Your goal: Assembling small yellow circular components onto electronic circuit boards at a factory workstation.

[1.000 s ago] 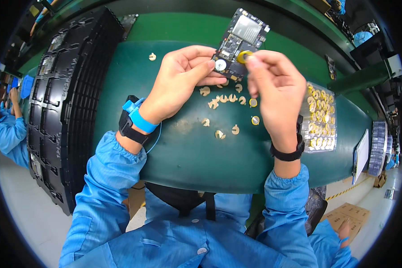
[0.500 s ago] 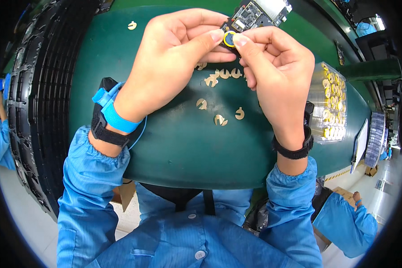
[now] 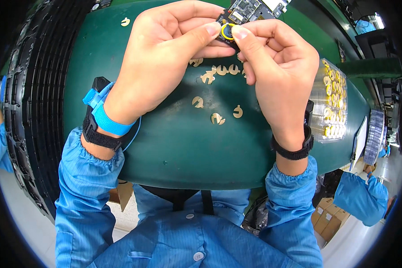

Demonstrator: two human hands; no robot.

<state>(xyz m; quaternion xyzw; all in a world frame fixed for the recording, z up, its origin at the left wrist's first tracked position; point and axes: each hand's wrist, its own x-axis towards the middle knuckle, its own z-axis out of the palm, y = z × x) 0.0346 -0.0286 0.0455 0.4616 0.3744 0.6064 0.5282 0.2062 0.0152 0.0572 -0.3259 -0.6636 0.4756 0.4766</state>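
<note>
My left hand is closed on the edge of a dark circuit board, its thumb beside a round coin cell with a yellow rim and dark face. The coin cell lies against the board's near end. From the other side, my right hand pinches the coin cell, thumb on its right edge; its other fingers are curled behind and partly hidden. Below the hands, several beige C-shaped paper pieces are scattered on the green table mat.
A clear plastic tray with rows of yellow-and-beige round pieces stands at right. Black racks line the left side. A blue wrist strap with a cord circles my left wrist. Behind at right, a person in blue is near cardboard boxes.
Both hands, with the board and coin cell, have shifted slightly up and left in view; the grip looks the same. The person at right has moved.
</note>
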